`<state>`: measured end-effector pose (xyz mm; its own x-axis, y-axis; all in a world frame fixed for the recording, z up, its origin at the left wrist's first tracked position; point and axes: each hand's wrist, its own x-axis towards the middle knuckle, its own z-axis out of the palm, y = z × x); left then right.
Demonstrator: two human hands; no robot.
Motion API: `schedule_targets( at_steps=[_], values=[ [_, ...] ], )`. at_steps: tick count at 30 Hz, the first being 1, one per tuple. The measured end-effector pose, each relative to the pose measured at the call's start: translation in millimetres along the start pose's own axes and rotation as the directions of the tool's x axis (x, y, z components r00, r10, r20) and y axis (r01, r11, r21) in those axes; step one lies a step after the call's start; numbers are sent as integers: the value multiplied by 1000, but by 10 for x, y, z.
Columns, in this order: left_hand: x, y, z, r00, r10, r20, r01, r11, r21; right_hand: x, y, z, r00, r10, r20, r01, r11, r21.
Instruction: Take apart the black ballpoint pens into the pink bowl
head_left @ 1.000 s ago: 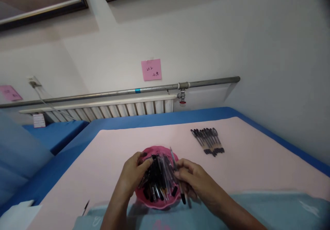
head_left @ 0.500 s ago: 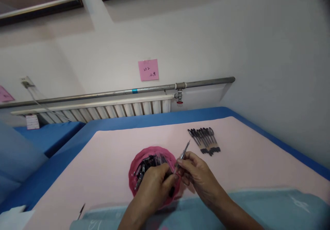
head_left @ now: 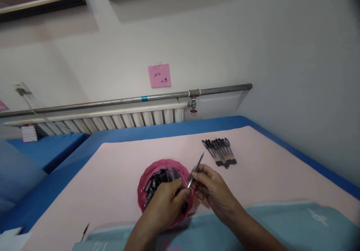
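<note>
An uncapped pen (head_left: 196, 169) with a clear barrel slants up to the right, its tip at the top. My right hand (head_left: 211, 187) pinches its barrel between thumb and fingers. My left hand (head_left: 168, 202) is closed at the pen's lower end, over the near side of a pink scalloped basket (head_left: 142, 181). A black piece (head_left: 184, 208) shows below the left thumb; I cannot tell whether it belongs to the same pen. Inside the basket lie loose black and clear pen parts (head_left: 154, 183), partly hidden by my left hand.
Several black-capped pens (head_left: 221, 151) lie side by side on the pink table cover (head_left: 118, 176), beyond my right hand. Another pen (head_left: 84, 231) lies near the front left, beside a teal cloth (head_left: 281, 221). A radiator (head_left: 135, 119) and pipe run along the wall behind.
The view has shifted slightly. Both hands stay together over the basket's right side, and the pen's lower shaft shows a bit more between them.
</note>
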<state>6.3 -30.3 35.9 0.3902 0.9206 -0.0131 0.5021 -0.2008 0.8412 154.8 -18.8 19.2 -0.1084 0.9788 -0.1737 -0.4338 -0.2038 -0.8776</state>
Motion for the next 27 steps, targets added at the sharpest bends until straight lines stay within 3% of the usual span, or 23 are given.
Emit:
schedule_targets(
  at_steps=[2,8,13,17,21,24,27],
  values=[
    [6,-11,0,1000,-10,21,11,999,-36,-3,-6,5,1000,7,-14,-7,1000,14],
    [20,-42,41,996,-53,-75,52,998,-16,11,0,0,1000,14,4,-14,1000,5],
    [-4,-46,-9,995,-75,73,89,971,-221,-2,20,1,998,42,38,-43,999,27],
    [-25,-67,-32,971,-162,178,227,860,-457,-16,20,22,999,41,25,-42,998,54],
    [-48,-97,-57,961,-157,229,265,766,-586,11,-27,-4,1000,-19,7,18,992,127],
    [-70,-113,-132,968,-171,184,246,785,-568,47,-94,-61,997,-66,-46,73,981,181],
    [-100,-154,-269,972,-225,61,229,876,-425,72,-128,-104,995,-80,-55,87,987,138]
  ],
)
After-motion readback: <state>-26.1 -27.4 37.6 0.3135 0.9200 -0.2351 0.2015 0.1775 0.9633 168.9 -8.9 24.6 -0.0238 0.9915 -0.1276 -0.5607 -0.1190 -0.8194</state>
